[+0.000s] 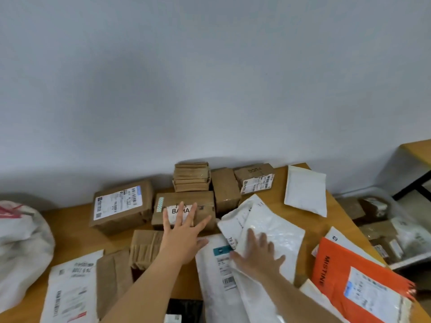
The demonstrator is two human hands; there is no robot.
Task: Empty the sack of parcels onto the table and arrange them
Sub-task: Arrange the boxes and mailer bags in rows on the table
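Parcels cover the wooden table [70, 220]. My left hand [184, 234] reaches forward with its fingers spread, the fingertips resting on a brown box marked "BAHA" [184, 201]. My right hand [258, 255] lies flat, fingers apart, on a white plastic mailer [277, 231] that overlaps other white mailers. A labelled brown box [121, 206] stands to the left of the "BAHA" box. More brown boxes [191, 177] line the wall behind. The white sack [21, 248] sits at the table's left edge.
An orange "MISTINE" mailer [338, 269] lies at the right front, a white padded envelope [305, 190] at the back right. A white mailer [70, 287] and brown wrapped parcels [144, 248] lie at the left front. Off the right edge, a bin [384, 229] holds more parcels.
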